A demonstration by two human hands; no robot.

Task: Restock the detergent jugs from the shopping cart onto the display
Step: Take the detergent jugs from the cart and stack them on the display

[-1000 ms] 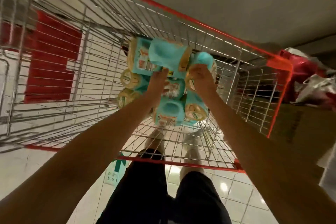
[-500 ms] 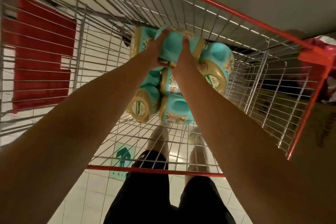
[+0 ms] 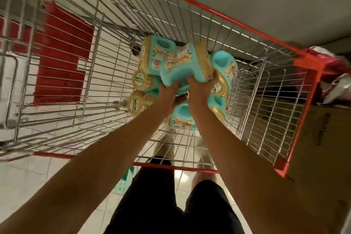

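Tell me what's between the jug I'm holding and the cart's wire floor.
Head view: other teal jugs lie piled under the held jug, between it and the cart's wire floor.

The shopping cart (image 3: 209, 8) stands open above; wire walls (image 3: 275, 104) ring the piled detergent jugs (image 3: 141, 81), a cardboard box (image 3: 322, 138) just beside its right wall.

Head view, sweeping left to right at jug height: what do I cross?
Red panel behind the cart wires → gold-capped jugs lying in the cart → held jug, gripped at its near end by the left hand and right hand → another teal jug → cart's red right rim → cardboard box.
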